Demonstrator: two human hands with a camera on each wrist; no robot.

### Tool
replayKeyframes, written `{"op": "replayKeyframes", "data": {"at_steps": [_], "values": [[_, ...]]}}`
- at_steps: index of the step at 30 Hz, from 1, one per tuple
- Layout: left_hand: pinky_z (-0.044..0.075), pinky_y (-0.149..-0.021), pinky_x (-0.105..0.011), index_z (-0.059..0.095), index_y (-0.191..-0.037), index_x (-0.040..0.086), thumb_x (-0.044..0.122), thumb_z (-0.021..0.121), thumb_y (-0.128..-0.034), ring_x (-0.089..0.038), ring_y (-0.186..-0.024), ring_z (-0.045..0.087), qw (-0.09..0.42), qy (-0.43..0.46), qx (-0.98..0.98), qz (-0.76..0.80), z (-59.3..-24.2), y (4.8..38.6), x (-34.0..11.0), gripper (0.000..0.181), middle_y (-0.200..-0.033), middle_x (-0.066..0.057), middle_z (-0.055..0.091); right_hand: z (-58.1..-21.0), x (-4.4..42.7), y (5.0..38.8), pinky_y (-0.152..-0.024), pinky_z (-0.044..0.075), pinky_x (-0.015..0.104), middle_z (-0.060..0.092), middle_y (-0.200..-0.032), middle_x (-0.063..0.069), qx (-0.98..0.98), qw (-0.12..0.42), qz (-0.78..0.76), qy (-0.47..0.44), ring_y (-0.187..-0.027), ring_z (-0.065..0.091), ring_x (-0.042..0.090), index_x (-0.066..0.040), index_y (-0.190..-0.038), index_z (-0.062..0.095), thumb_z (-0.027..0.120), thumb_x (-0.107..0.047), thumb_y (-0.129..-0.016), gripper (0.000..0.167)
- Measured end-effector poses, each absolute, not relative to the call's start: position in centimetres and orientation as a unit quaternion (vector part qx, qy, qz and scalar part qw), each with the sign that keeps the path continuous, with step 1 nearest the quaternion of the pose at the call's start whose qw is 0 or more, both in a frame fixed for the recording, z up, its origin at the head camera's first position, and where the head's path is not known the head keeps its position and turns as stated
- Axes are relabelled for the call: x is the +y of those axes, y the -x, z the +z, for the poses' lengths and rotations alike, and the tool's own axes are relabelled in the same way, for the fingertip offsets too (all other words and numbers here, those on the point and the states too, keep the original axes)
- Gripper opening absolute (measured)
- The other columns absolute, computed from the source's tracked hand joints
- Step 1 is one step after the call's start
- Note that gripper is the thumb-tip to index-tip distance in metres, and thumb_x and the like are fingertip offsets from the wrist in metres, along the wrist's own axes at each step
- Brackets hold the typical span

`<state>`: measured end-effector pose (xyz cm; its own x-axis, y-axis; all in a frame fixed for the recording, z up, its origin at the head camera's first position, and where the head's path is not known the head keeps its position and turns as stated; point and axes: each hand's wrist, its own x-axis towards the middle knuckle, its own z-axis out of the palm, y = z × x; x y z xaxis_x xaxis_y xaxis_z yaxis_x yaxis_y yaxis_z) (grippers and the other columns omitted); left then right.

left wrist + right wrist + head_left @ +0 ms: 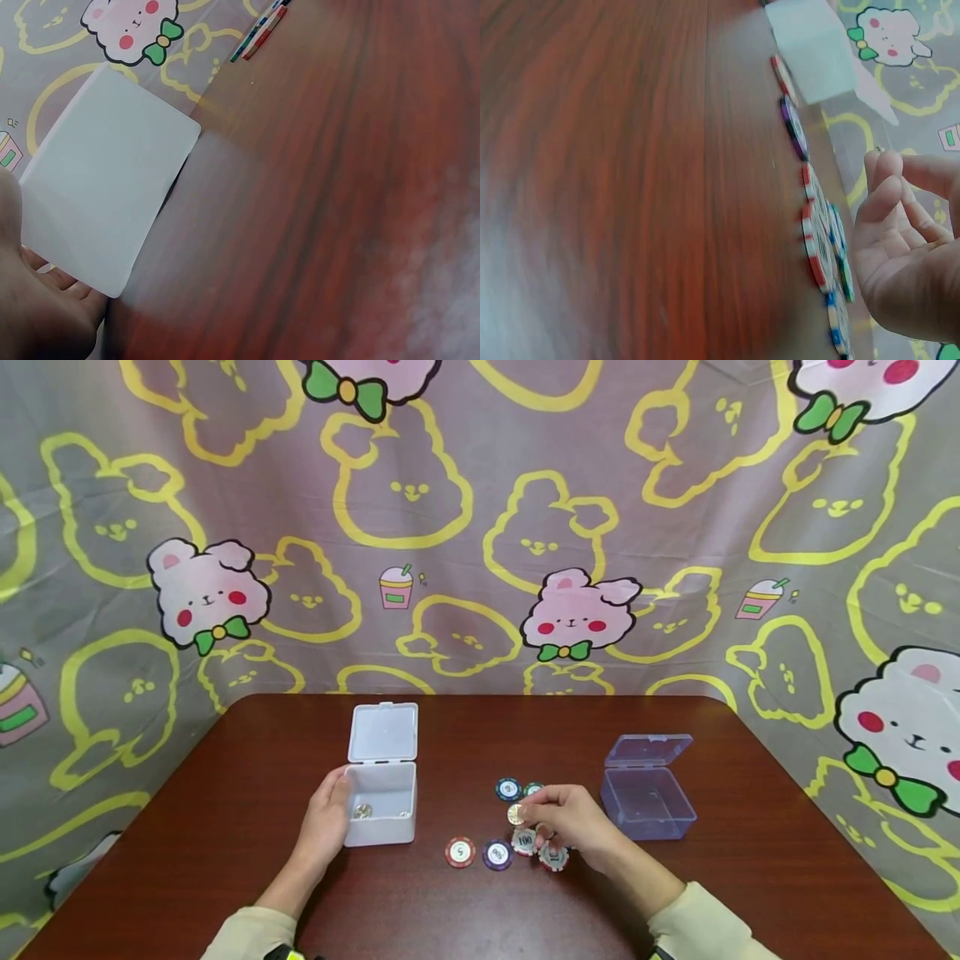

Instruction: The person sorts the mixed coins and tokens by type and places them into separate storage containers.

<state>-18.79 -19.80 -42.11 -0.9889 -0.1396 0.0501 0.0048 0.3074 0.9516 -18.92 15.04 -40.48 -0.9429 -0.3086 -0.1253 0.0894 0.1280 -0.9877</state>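
Gold coin [514,814], face-on in head view, in right hand's pinched-closed grip [566,817]; white box [381,832] in left hand's grip [321,817].

Behind the far edge of my reddish-brown desk [247,777] and along both side edges, I see creased greyish cloth [510,452] printed with yellow animal outlines; pale light sheens the wood.

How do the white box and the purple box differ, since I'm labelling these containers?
The white box is cloudy white; the purple box is a clearer tint. The white box has a gold coin inside; no coin shows in the purple box. The left hand holds the white box, while the purple box isn't held. Both stand open on the table.
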Motion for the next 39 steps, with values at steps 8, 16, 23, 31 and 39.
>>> {"op": "replayKeyframes", "data": {"at_steps": [8,16,23,31,39], "values": [[0.022,-0.113,-0.049,0.04,-0.145,-0.002,0.026,0.025,-0.1115,-0.034,-0.132,0.037,0.07,-0.042,-0.806,-0.587,-42.2,18.9,-19.9,0.046,-0.143,-0.026,0.045,-40.5,13.0,18.7,-0.047,0.044,0.021,0.073,-0.089,0.012,0.695,0.191,-0.689,0.077,-0.056,0.06,0.008,0.005,-0.106,0.069,0.069,-0.012,-0.093,0.022],[0.022,-0.114,-0.051,0.039,-0.146,-0.003,0.025,0.024,-0.1115,-0.035,-0.133,0.036,0.07,-0.034,-0.805,-0.588,-42.2,19.1,-19.9,0.047,-0.144,-0.027,0.044,-40.6,10.6,19.1,-0.049,0.043,0.02,0.073,-0.092,0.012,0.67,0.212,-0.707,0.079,-0.057,0.059,0.007,0.003,-0.108,0.068,0.069,-0.012,-0.092,0.021],[0.024,-0.112,-0.05,0.039,-0.146,-0.004,0.024,0.023,-0.1116,-0.036,-0.13,0.038,0.075,-0.031,-0.805,-0.587,-42.3,19.2,-20.0,0.047,-0.142,-0.027,0.045,-40.1,8.0,19.5,-0.049,0.043,0.02,0.074,-0.091,0.012,0.645,0.222,-0.726,0.084,-0.057,0.059,0.008,0.002,-0.106,0.067,0.068,-0.011,-0.093,0.019],[0.023,-0.113,-0.051,0.039,-0.146,-0.002,0.025,0.024,-0.1118,-0.035,-0.133,0.037,0.069,-0.037,-0.803,-0.59,-42.1,19.2,-19.9,0.046,-0.144,-0.026,0.044,-39.3,5.4,19.9,-0.049,0.044,0.021,0.072,-0.102,0.024,0.633,0.223,-0.736,0.089,-0.056,0.06,0.008,0.003,-0.106,0.067,0.068,-0.012,-0.093,0.019],[0.021,-0.114,-0.052,0.039,-0.146,-0.003,0.025,0.025,-0.1117,-0.035,-0.133,0.035,0.064,-0.04,-0.8,-0.595,-42.1,19.1,-19.9,0.046,-0.144,-0.026,0.043,-38.9,3.4,20.3,-0.047,0.045,0.02,0.072,-0.103,0.024,0.632,0.227,-0.736,0.087,-0.056,0.063,0.009,0.003,-0.107,0.069,0.067,-0.011,-0.094,0.019]]}}
